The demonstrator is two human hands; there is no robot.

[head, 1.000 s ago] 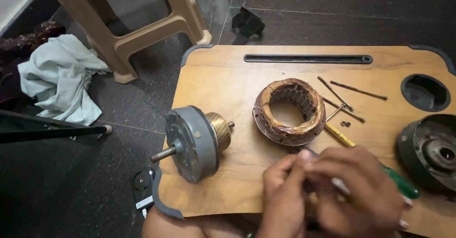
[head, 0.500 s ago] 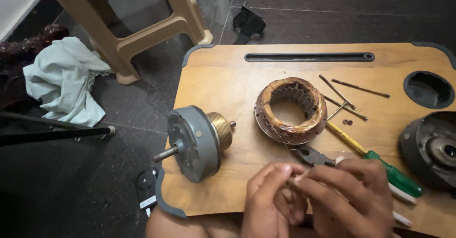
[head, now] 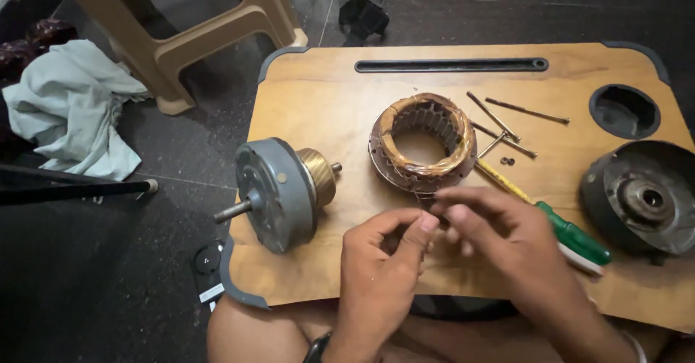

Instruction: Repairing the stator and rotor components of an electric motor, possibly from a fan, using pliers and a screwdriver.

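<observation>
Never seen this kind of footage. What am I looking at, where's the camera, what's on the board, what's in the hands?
One head-worn camera looks down at a person's bare hands over a wooden lap table. The left hand and right hand meet fingertip to fingertip beside a copper-wound stator ring; what they pinch is too small to tell. Also there: a grey motor housing with shaft, a dark end cover, long bolts and a green-handled screwdriver.

This looks like a room in a home used as a makeshift repair spot: a small wooden lap tabletop (head: pixel 326 102) sits low over a dark tiled floor (head: pixel 507 8), with a beige plastic stool (head: pixel 188 37) and a crumpled pale cloth (head: pixel 72 110) beside it, and motor parts (head: pixel 279 193) and a screwdriver (head: pixel 565 233) spread out.
</observation>
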